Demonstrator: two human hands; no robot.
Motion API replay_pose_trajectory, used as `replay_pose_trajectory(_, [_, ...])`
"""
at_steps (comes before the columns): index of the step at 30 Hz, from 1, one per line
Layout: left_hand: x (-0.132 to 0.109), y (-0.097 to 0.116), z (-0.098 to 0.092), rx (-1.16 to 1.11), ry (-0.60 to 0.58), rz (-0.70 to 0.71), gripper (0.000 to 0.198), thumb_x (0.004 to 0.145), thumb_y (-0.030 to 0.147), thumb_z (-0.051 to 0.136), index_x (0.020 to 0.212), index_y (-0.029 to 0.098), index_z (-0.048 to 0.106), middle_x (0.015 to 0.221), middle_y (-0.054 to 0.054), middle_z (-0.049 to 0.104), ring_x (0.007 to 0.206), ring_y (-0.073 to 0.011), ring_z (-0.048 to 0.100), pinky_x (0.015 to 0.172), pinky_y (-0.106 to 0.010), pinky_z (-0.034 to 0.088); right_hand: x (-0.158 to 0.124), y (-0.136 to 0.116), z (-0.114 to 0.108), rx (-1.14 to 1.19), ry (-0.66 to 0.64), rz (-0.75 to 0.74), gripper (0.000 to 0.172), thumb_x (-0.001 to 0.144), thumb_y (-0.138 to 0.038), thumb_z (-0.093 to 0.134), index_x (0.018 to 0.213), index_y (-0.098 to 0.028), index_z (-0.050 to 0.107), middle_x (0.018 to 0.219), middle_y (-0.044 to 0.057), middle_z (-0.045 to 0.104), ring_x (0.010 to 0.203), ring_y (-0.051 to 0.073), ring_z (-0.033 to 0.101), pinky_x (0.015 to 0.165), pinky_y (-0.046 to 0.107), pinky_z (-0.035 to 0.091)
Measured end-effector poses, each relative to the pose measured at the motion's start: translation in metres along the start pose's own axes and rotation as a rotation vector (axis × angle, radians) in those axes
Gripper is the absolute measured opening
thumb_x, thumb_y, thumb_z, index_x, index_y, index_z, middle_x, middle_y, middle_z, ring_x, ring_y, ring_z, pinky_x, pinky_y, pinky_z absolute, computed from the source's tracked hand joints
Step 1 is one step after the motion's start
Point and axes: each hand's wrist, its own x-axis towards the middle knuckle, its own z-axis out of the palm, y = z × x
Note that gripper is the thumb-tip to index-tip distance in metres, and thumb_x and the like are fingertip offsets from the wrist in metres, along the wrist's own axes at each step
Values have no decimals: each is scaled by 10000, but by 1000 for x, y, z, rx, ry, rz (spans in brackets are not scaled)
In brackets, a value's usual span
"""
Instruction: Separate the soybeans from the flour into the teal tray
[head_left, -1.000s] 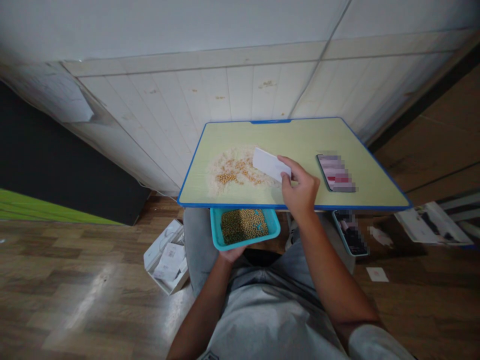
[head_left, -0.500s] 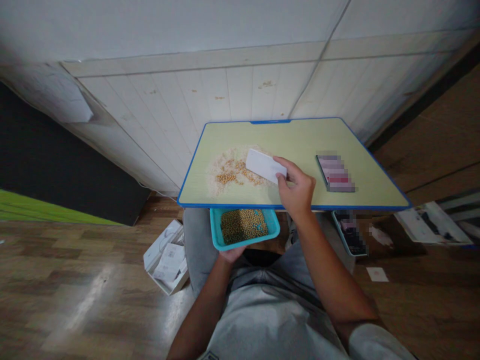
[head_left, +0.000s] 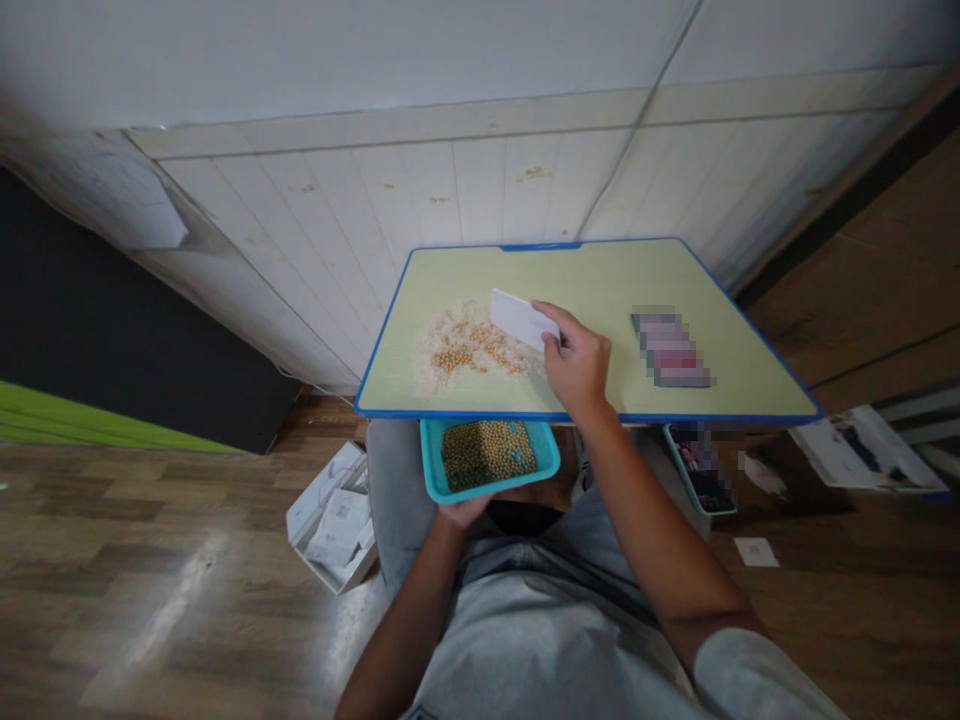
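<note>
My right hand [head_left: 579, 362] pinches a flat white card [head_left: 523, 318] by its right end, tilted over the table. Below and left of the card, yellow soybeans [head_left: 454, 359] lie mixed with a spread of pale, rice-like grains [head_left: 433, 375]. My left hand [head_left: 466, 511] is closed under the near side of a turquoise plastic basket [head_left: 553, 466], its fingers mostly hidden beneath. The basket sits just below the table's front edge, over my lap. Inside it are many beans [head_left: 491, 452], the left part in shadow.
The folding table [head_left: 600, 280] has a pale yellow top and blue rim. A phone [head_left: 671, 348], partly pixelated, lies on its right side; another phone [head_left: 701, 470] rests by my right thigh. An open white box [head_left: 337, 525] with papers stands on the floor at left.
My right hand has moved a little left and away from me with the card, which is now more steeply tilted. The basket and my left hand have hardly moved.
</note>
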Motion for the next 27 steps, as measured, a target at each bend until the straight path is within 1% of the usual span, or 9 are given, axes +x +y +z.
replay_pose_trajectory(4, [2, -1, -1, -12, 6, 0, 622, 1087, 580, 276, 1606, 340, 519, 1714, -40, 458, 1632, -375, 321, 1276, -764, 256, -7, -1, -3, 28, -35, 7, 537, 867, -51, 570, 1294, -304, 776, 1282, 11, 819, 982, 218, 807, 954, 418, 656])
replay_pose_trajectory(6, [3, -1, -2, -23, 1, 3, 614, 1083, 579, 302, 1612, 346, 507, 1711, -48, 463, 1628, -381, 329, 1271, -767, 261, -9, -1, -5, 63, -30, -1, 527, 873, -65, 572, 1298, -305, 772, 1290, 5, 816, 1035, 218, 802, 937, 401, 657])
replay_pose_trajectory(9, [4, -1, -4, -34, -16, 1, 621, 1074, 584, 336, 1621, 339, 495, 1716, -67, 453, 1626, -391, 329, 1268, -766, 270, -6, -1, -8, 88, 16, -16, 525, 876, -72, 565, 1311, -290, 764, 1318, 5, 804, 1133, 224, 781, 946, 388, 650])
replay_pose_trajectory(13, [2, 0, -4, -9, 2, -16, 632, 1084, 579, 291, 1637, 331, 468, 1721, -70, 445, 1627, -396, 323, 1255, -784, 273, 9, -4, -5, 28, 46, 1, 546, 857, -49, 566, 1312, -278, 764, 1306, 8, 810, 1016, 218, 794, 935, 390, 650])
replay_pose_trajectory(16, [0, 0, -3, -6, 6, -13, 628, 1092, 566, 258, 1644, 341, 454, 1716, -62, 456, 1626, -386, 331, 1262, -770, 277, 23, -6, 2, -20, 6, 16, 586, 844, -20, 568, 1321, -304, 756, 1336, -1, 797, 1000, 219, 790, 967, 396, 637])
replay_pose_trajectory(19, [-1, 0, 0, -15, -3, -14, 625, 1089, 567, 262, 1646, 351, 448, 1715, -55, 458, 1621, -384, 343, 1264, -765, 282, 32, -5, 9, -65, -17, 24, 592, 846, -16, 564, 1324, -308, 757, 1284, 9, 818, 948, 226, 784, 967, 424, 630])
replay_pose_trajectory(21, [0, 0, 1, -20, -6, -14, 623, 1086, 573, 270, 1644, 363, 448, 1718, -50, 454, 1622, -384, 341, 1261, -767, 285, 34, -3, 13, -81, -26, 30, 593, 845, -18, 564, 1324, -308, 759, 1247, 10, 829, 916, 226, 779, 968, 439, 627])
replay_pose_trajectory(24, [1, 0, -1, -22, 12, -1, 611, 1086, 574, 282, 1638, 378, 455, 1719, -37, 454, 1628, -372, 332, 1262, -757, 294, 34, 0, 15, -78, -48, 27, 596, 839, -19, 570, 1323, -311, 761, 1247, 9, 828, 896, 221, 772, 965, 443, 626])
replay_pose_trajectory(27, [3, 0, -4, -24, 15, 5, 616, 1081, 580, 301, 1636, 365, 461, 1723, -37, 448, 1628, -374, 331, 1263, -756, 294, 30, 0, 14, -54, -69, 15, 581, 839, -21, 579, 1313, -300, 769, 1251, 10, 828, 885, 213, 772, 947, 427, 630])
